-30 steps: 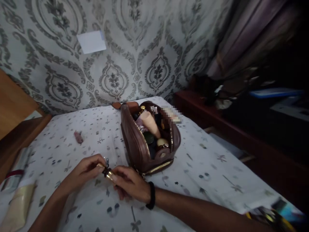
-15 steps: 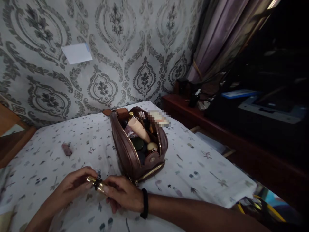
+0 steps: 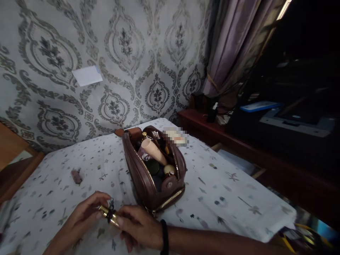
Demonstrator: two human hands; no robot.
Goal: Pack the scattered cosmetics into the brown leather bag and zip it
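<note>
Between my two hands is a small shiny gold cosmetic tube [image 3: 109,215] with a dark band at its middle. My left hand [image 3: 86,217] pinches its upper-left end between thumb and fingers. The lower-right end sits in the closed fingers of my right hand [image 3: 139,224], which has a black band at the wrist. Just beyond my right hand stands a brown leather toiletry bag [image 3: 132,170], unzipped at the top. Inside it are a beige tube [image 3: 154,150], a dark green round item [image 3: 152,166] and other small cosmetics, partly hidden.
The bag stands on a white patterned bedsheet [image 3: 217,184]. A small pinkish item [image 3: 76,176] lies to the left. Behind the bag is a blurred-out flat item [image 3: 175,137]. A dark red wooden unit [image 3: 196,124] runs along the right, with an open drawer [image 3: 236,161].
The view has tilted up a little, so the bag and my hands appear lower. Both hands keep hold of the gold tube, with little change in their grip.
</note>
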